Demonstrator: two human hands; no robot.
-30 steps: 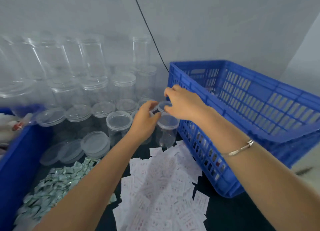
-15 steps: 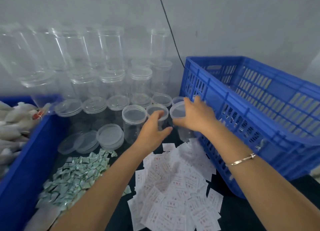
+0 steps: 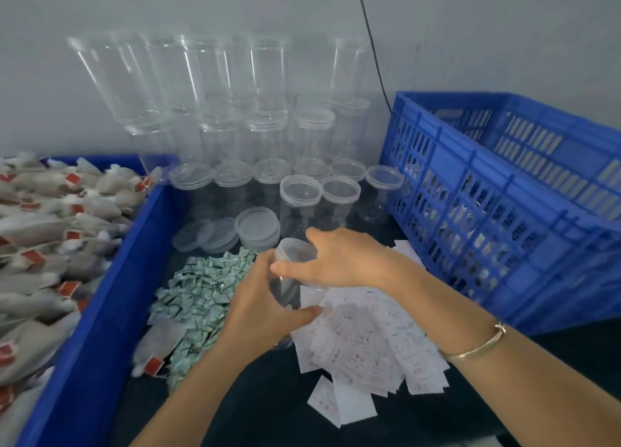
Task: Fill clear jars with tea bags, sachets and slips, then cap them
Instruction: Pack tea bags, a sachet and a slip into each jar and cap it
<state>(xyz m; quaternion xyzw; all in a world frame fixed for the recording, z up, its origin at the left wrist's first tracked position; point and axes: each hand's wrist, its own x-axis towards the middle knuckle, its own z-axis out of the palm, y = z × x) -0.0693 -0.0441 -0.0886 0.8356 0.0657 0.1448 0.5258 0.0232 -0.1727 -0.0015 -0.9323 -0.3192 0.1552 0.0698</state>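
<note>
I hold one clear jar (image 3: 289,280) above the table, tilted toward me. My left hand (image 3: 262,307) wraps its lower body. My right hand (image 3: 339,260) grips the capped top end from the right. Below lies a heap of green sachets (image 3: 201,292) on the left and a pile of white paper slips (image 3: 366,342) on the right. Tea bags with red tags (image 3: 50,238) fill the blue bin (image 3: 100,312) at the left. One loose tea bag (image 3: 158,346) lies beside the sachets.
Capped clear jars (image 3: 299,191) stand in rows behind, with taller stacks (image 3: 215,87) against the grey wall. Loose lids (image 3: 257,225) lie near the sachets. A blue slotted crate (image 3: 504,194) stands at the right. A black cable (image 3: 373,47) runs down the wall.
My right hand lifted a jar from the row by the crate and brought it toward me over the slips. My left hand closed around its body. The view tilted down and left.
</note>
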